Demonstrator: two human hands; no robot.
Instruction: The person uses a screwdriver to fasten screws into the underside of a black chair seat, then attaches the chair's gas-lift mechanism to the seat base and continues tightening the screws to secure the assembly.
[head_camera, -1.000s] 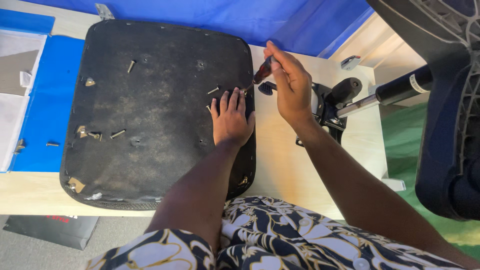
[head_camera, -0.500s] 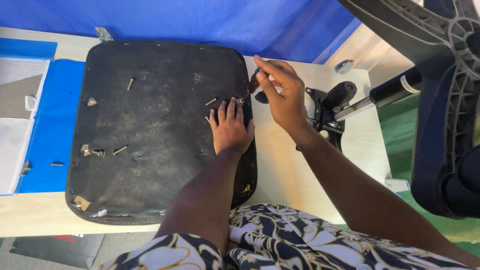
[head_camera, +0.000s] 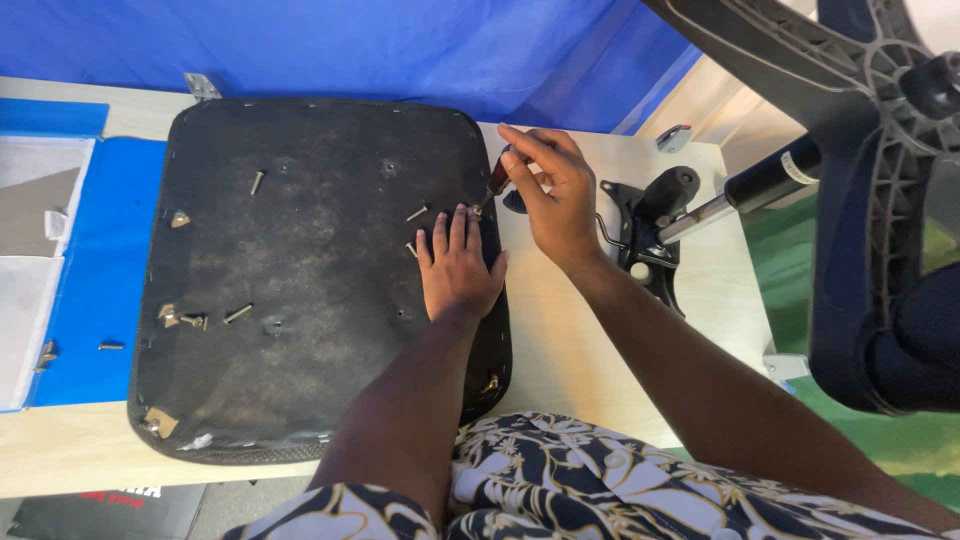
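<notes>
A black chair seat pad (head_camera: 300, 290) lies underside up on the pale table (head_camera: 560, 360). My left hand (head_camera: 458, 268) rests flat on its right part, fingers spread, holding nothing. My right hand (head_camera: 553, 195) grips a screwdriver (head_camera: 495, 182) with a dark red handle, tilted down so its tip meets the pad just beyond my left fingertips. Two loose screws (head_camera: 417, 213) lie on the pad close to those fingers.
More screws (head_camera: 257, 182) and small metal brackets (head_camera: 180, 219) are scattered over the pad. A black chair mechanism with a gas cylinder (head_camera: 690, 210) lies right of my hands, and a black star-shaped chair base (head_camera: 880, 200) fills the right side. Blue sheets (head_camera: 90, 260) lie at left.
My right hand has shifted a little left and down with the screwdriver, so its tip now sits at the pad by my left fingers. My left hand has stayed flat on the pad.
</notes>
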